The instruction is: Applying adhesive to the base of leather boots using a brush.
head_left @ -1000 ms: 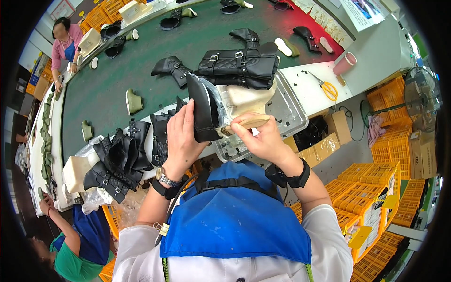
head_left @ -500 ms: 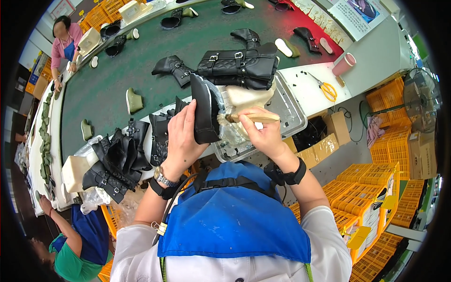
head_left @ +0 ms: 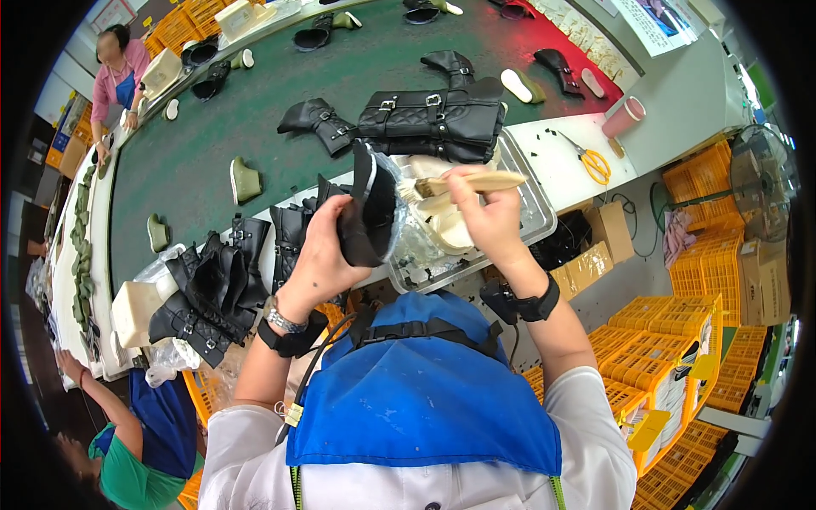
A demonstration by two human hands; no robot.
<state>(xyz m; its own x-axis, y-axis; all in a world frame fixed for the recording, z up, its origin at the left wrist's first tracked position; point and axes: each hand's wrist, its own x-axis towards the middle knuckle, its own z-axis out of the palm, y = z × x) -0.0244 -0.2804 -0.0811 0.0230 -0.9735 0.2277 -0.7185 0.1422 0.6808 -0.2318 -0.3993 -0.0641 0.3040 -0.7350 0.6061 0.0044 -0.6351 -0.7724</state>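
My left hand (head_left: 321, 255) is closed around a black boot upper (head_left: 361, 225). Its open edge faces right, showing the dark inside and a whitish rim. In my right hand (head_left: 491, 223) is a wooden-handled brush (head_left: 484, 181), its pale bristles pointing left, close by the rim; whether they touch it I cannot tell. Below the brush, a cream-coloured container (head_left: 455, 231) sits in a metal tray (head_left: 537, 208). Finished-looking black boots with buckles (head_left: 429, 119) lie across the tray's far side.
More black boots (head_left: 225, 285) are heaped at left beside a cream block (head_left: 136, 313). Olive shoes (head_left: 245, 181) stand on the green belt (head_left: 195, 149). Orange-handled scissors (head_left: 595, 166) and a pink cup (head_left: 625, 117) are at right. Two people work at left.
The boot upper has turned in my left hand, so its inside now shows. My right hand has shifted slightly up and right with the brush, uncovering more of the container.
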